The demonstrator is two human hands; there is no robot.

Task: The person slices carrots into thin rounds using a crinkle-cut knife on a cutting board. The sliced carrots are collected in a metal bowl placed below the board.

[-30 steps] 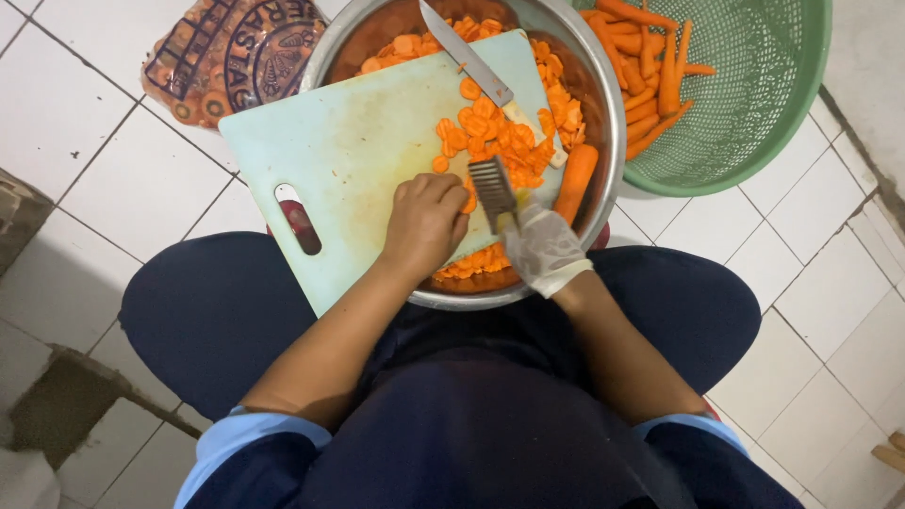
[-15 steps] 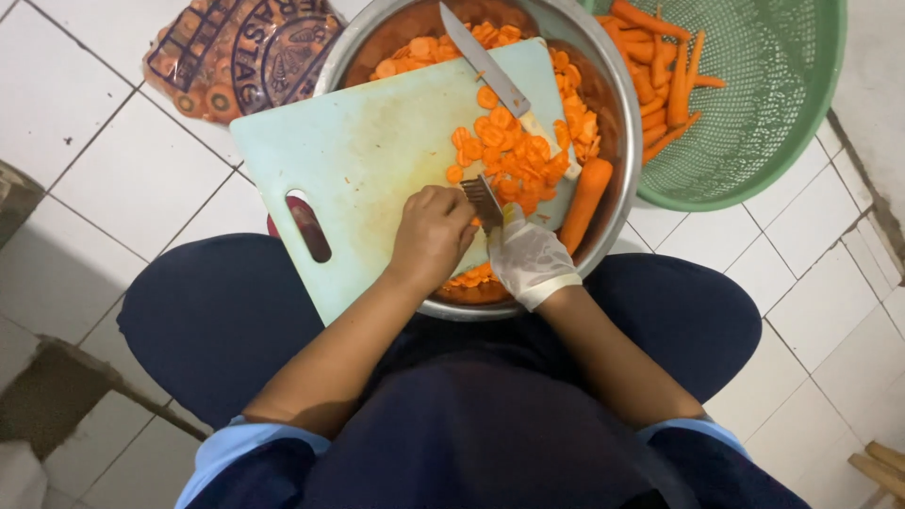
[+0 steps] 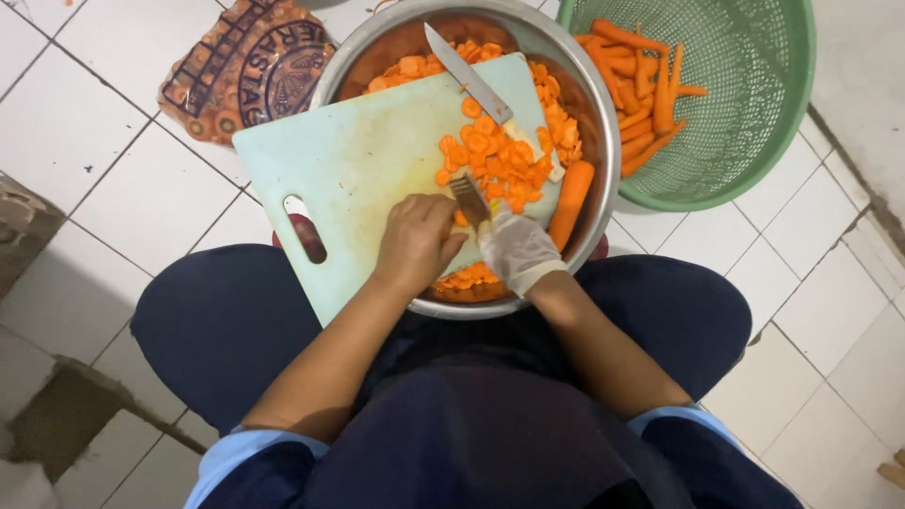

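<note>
A pale green cutting board [image 3: 358,160] lies across a large metal bowl [image 3: 594,123] that holds carrot slices. My bare left hand [image 3: 415,240] curls over a short carrot piece [image 3: 460,219] at the board's near edge. My gloved right hand [image 3: 514,250] grips a wavy-bladed cutter [image 3: 468,200], whose blade stands right beside my left fingers. A heap of carrot slices [image 3: 495,160] sits on the board just beyond the blade. A plain knife [image 3: 467,73] rests on the far part of the board. One whole carrot [image 3: 570,203] leans inside the bowl at the right.
A green plastic basket [image 3: 754,141] with several peeled carrots [image 3: 641,85] stands on the tiled floor at the upper right. A printed bag of carrots [image 3: 255,71] lies at the upper left. My knees flank the bowl.
Both hands stay together at the board's near edge with the cutter working by the left fingers. The view has shifted a little; the slice heap looks slightly larger.
</note>
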